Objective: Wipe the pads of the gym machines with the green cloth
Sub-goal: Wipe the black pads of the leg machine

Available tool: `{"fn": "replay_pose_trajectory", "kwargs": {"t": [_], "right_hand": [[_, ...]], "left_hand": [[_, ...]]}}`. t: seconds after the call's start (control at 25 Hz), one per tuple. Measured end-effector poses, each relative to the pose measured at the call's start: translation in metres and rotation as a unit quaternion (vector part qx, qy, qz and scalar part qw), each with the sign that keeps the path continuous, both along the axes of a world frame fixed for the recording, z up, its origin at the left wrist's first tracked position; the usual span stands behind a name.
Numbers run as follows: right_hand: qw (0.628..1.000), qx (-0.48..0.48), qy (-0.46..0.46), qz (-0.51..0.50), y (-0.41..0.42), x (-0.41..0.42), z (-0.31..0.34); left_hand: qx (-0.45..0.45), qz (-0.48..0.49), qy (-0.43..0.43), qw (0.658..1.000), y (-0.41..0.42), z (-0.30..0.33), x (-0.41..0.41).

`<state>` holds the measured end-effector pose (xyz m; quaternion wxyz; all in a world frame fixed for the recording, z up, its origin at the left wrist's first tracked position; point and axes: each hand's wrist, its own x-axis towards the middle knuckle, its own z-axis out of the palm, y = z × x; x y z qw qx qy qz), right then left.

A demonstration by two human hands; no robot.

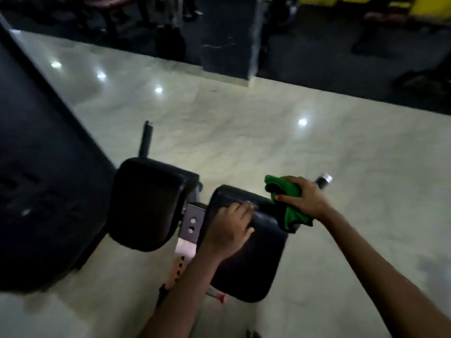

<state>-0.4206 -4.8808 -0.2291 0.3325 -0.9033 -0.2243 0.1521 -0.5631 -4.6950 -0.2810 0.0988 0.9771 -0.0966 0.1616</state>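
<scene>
Seen from above, two black pads side by side on a gym machine, with a grey metal bracket [191, 222] drilled with holes between them. On the right pad [246, 259], near its upper left part, the left hand [230, 230], palm down, fingers bent over the padding and somewhat blurred; nothing between them as far as can be told. At the upper right corner of that same pad, the right hand [305, 198], fingers curled round the bunched green cloth [290, 203], pressing it against the pad's edge, with a fold of fabric hanging down over the side. Just beyond the right hand, a short handle with a silver tip [324, 180]. The left pad [146, 203] untouched, with a thin dark post [146, 139] rising behind it. Below, a pale glossy floor [244, 123] dotted with reflected lights; to the left, a large dark machine body [36, 179]. Farther back, dark flooring and blurred equipment, some of it yellow.
</scene>
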Motion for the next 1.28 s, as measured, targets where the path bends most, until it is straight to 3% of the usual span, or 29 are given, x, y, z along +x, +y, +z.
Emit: {"fn": "replay_pose_trajectory", "kwargs": {"t": [0.12,0.2,0.28,0.4,0.48,0.6,0.72,0.88,0.96,1.08,1.2,1.28], "right_hand": [[0.982,0.095,-0.028,-0.160,-0.023,-0.058,-0.035],[0.939,0.189,-0.022,-0.288,-0.017,-0.085,-0.055],[0.901,0.264,0.000,-0.345,-0.014,-0.116,-0.077],[0.894,0.287,0.047,-0.342,-0.017,-0.176,-0.108],[0.909,0.265,0.033,-0.319,-0.021,-0.189,-0.114],[0.909,0.262,-0.038,-0.322,-0.017,-0.138,-0.090],[0.904,0.262,-0.048,-0.333,-0.004,-0.101,-0.067],[0.880,0.288,-0.005,-0.378,-0.005,-0.173,-0.114],[0.887,0.291,0.024,-0.359,-0.009,-0.211,-0.128],[0.886,0.309,0.006,-0.346,-0.014,-0.179,-0.116],[0.860,0.344,-0.031,-0.375,-0.010,-0.125,-0.098],[0.858,0.353,-0.034,-0.372,-0.006,-0.138,-0.104]], "left_hand": [[0.027,-0.031,-0.013,0.999,0.003,-0.005,0.005],[0.032,-0.062,0.012,0.998,0.006,-0.014,0.008],[0.027,-0.078,0.013,0.997,0.010,-0.021,0.011],[-0.019,-0.074,0.015,0.997,0.013,-0.031,0.010],[-0.039,-0.078,0.025,0.996,0.011,-0.032,0.008],[-0.049,-0.076,0.042,0.995,0.014,-0.031,0.006],[-0.062,-0.076,0.054,0.994,0.013,-0.030,0.004],[-0.072,-0.077,0.039,0.994,0.013,-0.033,0.003],[-0.070,-0.078,0.025,0.994,0.013,-0.036,0.005],[-0.065,-0.078,0.015,0.995,0.015,-0.038,0.007],[-0.072,-0.079,0.015,0.994,0.015,-0.041,0.006],[-0.075,-0.079,0.021,0.994,0.015,-0.043,0.006]]}}
